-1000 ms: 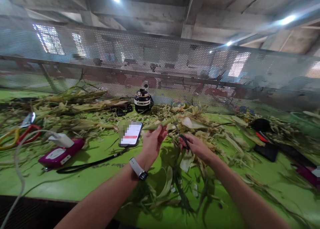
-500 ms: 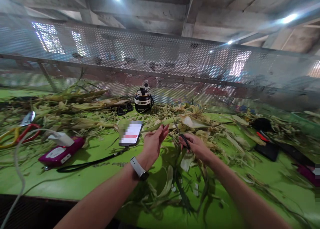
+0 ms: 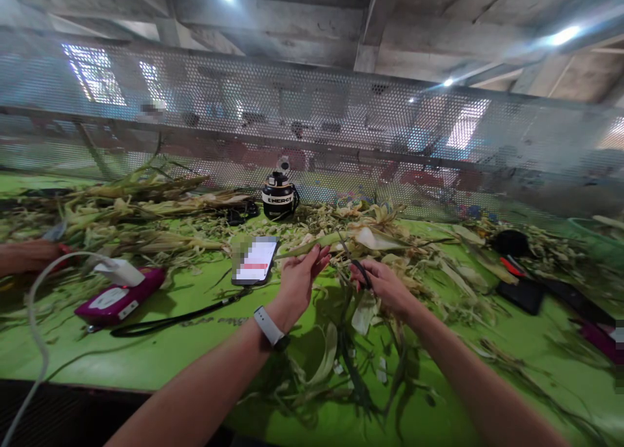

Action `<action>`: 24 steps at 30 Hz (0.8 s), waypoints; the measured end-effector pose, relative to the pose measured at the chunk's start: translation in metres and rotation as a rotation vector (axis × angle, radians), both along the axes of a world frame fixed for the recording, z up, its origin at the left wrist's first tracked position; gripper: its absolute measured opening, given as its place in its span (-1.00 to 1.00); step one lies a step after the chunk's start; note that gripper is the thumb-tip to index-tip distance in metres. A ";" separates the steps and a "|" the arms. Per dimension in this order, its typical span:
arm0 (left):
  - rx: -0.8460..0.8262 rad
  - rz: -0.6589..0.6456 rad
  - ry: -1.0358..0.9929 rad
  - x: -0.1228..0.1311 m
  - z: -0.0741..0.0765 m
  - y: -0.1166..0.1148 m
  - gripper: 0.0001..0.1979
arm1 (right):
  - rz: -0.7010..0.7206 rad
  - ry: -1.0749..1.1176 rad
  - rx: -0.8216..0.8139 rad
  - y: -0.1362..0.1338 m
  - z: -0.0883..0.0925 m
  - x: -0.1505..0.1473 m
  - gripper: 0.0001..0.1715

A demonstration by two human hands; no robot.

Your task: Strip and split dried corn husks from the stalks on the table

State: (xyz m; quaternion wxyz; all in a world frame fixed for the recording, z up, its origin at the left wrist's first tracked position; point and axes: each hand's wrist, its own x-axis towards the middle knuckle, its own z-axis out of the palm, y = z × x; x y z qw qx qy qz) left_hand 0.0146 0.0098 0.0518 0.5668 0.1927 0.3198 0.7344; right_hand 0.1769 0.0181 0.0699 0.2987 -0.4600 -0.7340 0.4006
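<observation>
Nearest to us, thin leafy scraps (image 3: 325, 356) lie scattered on the green table (image 3: 180, 356) below our fingers, and a pale watch strap (image 3: 267, 327) circles our left wrist. To the left of that wrist, a black cord (image 3: 205, 310) trails across the table; farther left of our fingers lies a purple power strip (image 3: 125, 301) with a white plug (image 3: 119, 273) and a white cable (image 3: 32, 304).

Our left hand (image 3: 295, 284) has its fingers half curled against a long green husk leaf (image 3: 303, 246); we cannot tell whether they pinch it or only touch it. Our right hand (image 3: 385, 284) has its fingers wrapped around the dark handles of slim scissors (image 3: 361, 273), whose blade points away and leftward, near the leaf and between our two hands.

Just left of our left fingers we see a lit phone (image 3: 256, 260) lying flat. Well apart, at the far left, another person's hand (image 3: 32, 255) reaches in.

Beyond our fingers, pale husks (image 3: 377, 239) lie heaped. Past them a black bottle (image 3: 279, 200) marked ENERGY stands upright before a perforated metal screen (image 3: 292, 102).
</observation>
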 end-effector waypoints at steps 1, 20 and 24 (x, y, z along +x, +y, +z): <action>0.001 -0.001 -0.001 0.000 0.000 0.000 -0.91 | -0.005 0.003 -0.001 0.000 0.000 0.000 -0.39; 0.017 0.003 -0.010 0.000 -0.003 0.003 -0.81 | -0.096 0.040 -0.009 -0.003 0.002 -0.007 -0.41; 0.008 0.010 0.008 -0.001 -0.005 0.005 -0.79 | -0.085 0.045 0.010 -0.003 -0.001 -0.006 -0.43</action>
